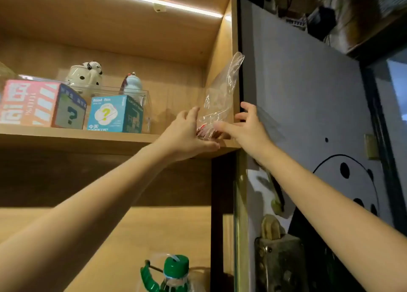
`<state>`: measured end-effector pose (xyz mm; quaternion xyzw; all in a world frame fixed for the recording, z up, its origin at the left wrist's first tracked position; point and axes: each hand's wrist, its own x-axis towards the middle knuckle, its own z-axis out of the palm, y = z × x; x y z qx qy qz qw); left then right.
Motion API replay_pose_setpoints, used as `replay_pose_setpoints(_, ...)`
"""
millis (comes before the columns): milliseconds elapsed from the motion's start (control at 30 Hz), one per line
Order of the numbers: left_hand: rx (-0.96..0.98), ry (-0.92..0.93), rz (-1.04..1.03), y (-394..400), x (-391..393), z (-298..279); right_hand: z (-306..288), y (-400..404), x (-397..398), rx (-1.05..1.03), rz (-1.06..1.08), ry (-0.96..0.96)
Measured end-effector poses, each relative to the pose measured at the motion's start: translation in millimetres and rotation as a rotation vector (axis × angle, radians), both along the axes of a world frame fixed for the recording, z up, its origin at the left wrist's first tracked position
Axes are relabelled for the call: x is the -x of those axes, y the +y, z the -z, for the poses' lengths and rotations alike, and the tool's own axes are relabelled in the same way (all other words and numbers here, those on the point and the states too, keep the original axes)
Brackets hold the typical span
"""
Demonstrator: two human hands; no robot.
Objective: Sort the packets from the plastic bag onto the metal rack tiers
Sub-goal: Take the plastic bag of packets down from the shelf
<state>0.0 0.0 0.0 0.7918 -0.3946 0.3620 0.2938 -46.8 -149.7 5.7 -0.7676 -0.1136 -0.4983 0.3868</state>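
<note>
- While both arms reach up to the wooden shelf (88,135), I read this as the opening step: fetching the plastic bag (220,97) before any sorting starts.
- Clear and crumpled, the bag stands between my two hands at the shelf's right end, leaning on the cabinet side wall (222,55), with its top well above my fingers.
- Something red, probably the packets (206,130), lies at its bottom; I cannot tell how many.
- My left hand (189,135) has its fingers spread against the bag's left side, thumb lying along the shelf edge just under it, touching but not closed.
- My right hand (246,126) is spread open at the bag's right, forefinger across its lower part.
- No metal rack shows.
- Next, I judge, both hands must close on the bag low down, where the weight sits, and lift it clear of the edge.
- Boxes (115,113) stand well left of my left hand.
</note>
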Motion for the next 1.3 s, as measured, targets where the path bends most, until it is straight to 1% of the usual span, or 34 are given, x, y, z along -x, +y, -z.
replay_pose_setpoints(100, 0.005, -0.128, -0.111, -14, -17, 6, -6, 0, -11, -0.071, 0.001, 0.031)
replay_pose_setpoints(167, 0.068, -0.185, -0.160, -20, -28, 9, -7, 5, -17, -0.089, 0.012, 0.026)
replay_pose_setpoints(233, 0.124, -0.274, -0.209, -25, -38, 9, -11, 8, -22, -0.091, 0.059, 0.000)
replay_pose_setpoints(267, 0.133, -0.335, -0.242, -27, -41, 8, -14, 11, -23, -0.090, 0.090, -0.012)
replay_pose_setpoints(333, 0.112, -0.393, -0.260, -31, -45, 12, -18, 13, -25, -0.076, 0.142, 0.008)
replay_pose_setpoints(467, 0.098, -0.426, -0.231, -32, -48, 12, -27, 16, -27, -0.103, 0.151, 0.060)
replay_pose_setpoints(600, 0.072, -0.443, -0.226, -27, -45, 9, -29, 15, -27, -0.128, 0.159, 0.041)
replay_pose_setpoints(700, 0.052, -0.408, -0.209, -25, -40, 9, -28, 15, -22, -0.185, 0.150, 0.032)
replay_pose_setpoints(767, 0.049, -0.396, -0.203, -24, -35, 7, -28, 13, -20, -0.261, 0.104, 0.032)
replay_pose_setpoints(833, 0.067, -0.427, -0.178, -23, -26, 6, -27, 14, -17, -0.314, 0.052, 0.030)
replay_pose_setpoints(900, 0.102, -0.445, -0.107, -20, -13, 7, -29, 15, -13, -0.370, -0.008, 0.004)
replay_pose_setpoints(967, 0.113, -0.360, 0.028, -16, -1, 9, -30, 17, -6, -0.437, -0.066, -0.019)
replay_pose_setpoints(1033, 0.134, -0.188, 0.211, -10, 10, 11, -32, 18, 0, -0.489, -0.081, -0.035)
replay_pose_setpoints(1100, 0.208, -0.076, 0.332, -4, 20, 10, -31, 16, 7, -0.522, -0.082, -0.043)
replay_pose_setpoints(1200, 0.279, -0.010, 0.309, 3, 24, 4, -29, 9, 20, -0.551, -0.138, -0.040)
replay_pose_setpoints(1300, 0.306, 0.170, 0.269, 7, 19, -2, -27, -4, 38, -0.557, -0.249, -0.047)
